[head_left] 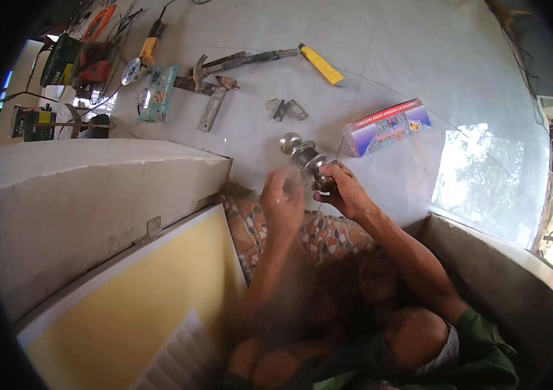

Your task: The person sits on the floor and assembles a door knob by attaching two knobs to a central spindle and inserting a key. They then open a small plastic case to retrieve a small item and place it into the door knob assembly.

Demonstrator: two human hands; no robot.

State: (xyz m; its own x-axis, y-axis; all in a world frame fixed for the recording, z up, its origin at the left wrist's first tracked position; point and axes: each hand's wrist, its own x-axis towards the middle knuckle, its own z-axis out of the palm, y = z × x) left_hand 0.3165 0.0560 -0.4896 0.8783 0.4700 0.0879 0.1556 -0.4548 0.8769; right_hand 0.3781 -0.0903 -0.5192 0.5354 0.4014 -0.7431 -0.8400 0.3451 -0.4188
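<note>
A silver doorknob set (306,155), with a round knob at each end and a dark middle, is held at a tilt above the tiled floor. My right hand (347,188) has its fingers closed around the near knob. Close by on the left, my left hand (283,198) has curled fingers right beside the set's near rose. What those fingers hold, if anything, is hidden and slightly blurred. Just beyond the set, small metal latch parts (289,110) lie on the floor. To the right rests a red and purple lock box (388,127).
A hammer (244,60), a small square (211,109), a yellow tube-like object (322,65) and a teal packet (159,95) lie farther off. An angle grinder (146,52) and other power tools sit far left. A yellow door panel (153,292) and low walls flank me.
</note>
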